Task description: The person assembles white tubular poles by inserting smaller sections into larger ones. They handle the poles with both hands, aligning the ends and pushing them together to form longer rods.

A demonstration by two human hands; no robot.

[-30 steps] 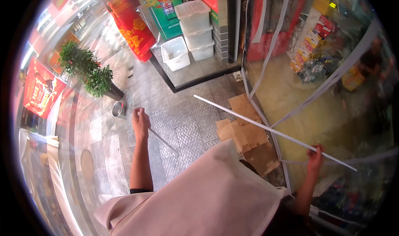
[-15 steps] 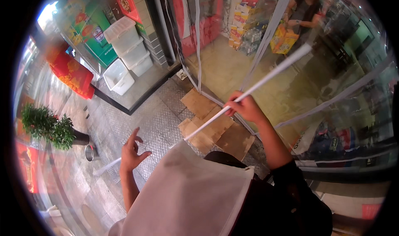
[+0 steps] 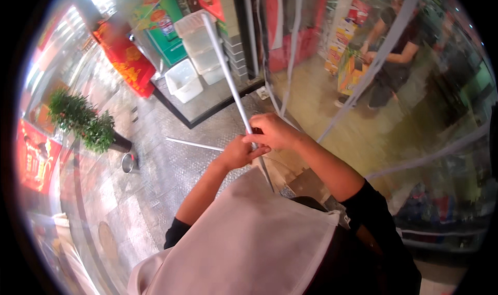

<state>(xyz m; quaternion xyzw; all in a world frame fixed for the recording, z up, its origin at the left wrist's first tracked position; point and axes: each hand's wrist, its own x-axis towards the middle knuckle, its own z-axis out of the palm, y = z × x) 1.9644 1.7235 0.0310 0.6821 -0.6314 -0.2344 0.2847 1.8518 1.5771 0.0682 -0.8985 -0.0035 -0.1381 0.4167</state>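
Note:
A long white pole (image 3: 226, 66) slants up and away from my front, both of my hands closed round its lower part. My right hand (image 3: 272, 131) grips it just above my left hand (image 3: 243, 152), and the two touch. Below them the pole's darker lower end runs down beside the pale cloth (image 3: 233, 227) over my front. Another thin white rod (image 3: 193, 143) shows to the left, its near end hidden behind my left hand; I cannot tell whether it is joined to anything.
A transparent curtain with grey strips (image 3: 358, 82) hangs at the right; behind it a person (image 3: 399, 51) bends beside a yellow box (image 3: 353, 74). White plastic bins (image 3: 184, 82) stand ahead. A potted plant (image 3: 83, 121) and metal bucket (image 3: 129, 163) are left. Flattened cardboard (image 3: 306, 183) lies near me.
My left hand, open before, has come right and closed on the pole. The pole's far end has swung from the right to the left, toward the bins. The view has shifted too.

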